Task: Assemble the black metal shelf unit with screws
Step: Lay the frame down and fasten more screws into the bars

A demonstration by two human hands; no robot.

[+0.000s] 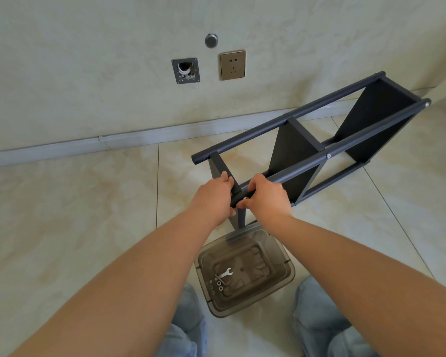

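Nearest, below the grip and between the person's knees, a smoky plastic bin (243, 273) holds a small wrench (225, 274) and a few washers or nuts (219, 283) (too small to tell which). Just above it the left hand (214, 193) curls round the near end of a tube of the black shelf unit (314, 148), while the right hand (264, 195) wraps the same tube beside it, thumb and fingers pinching at something pale on its underside, probably a screw, though the fingers hide it. I judge the step to be fastening the near shelf panel to this tube; the next move likely calls for holding the tube steady and turning the fastener home, perhaps with the wrench. Beyond the grip the unit lies on its side across the tiled floor (75, 202), two fitted screw heads showing along its upper tube, its far end nearing the wall (88, 73) with a socket (232, 65).
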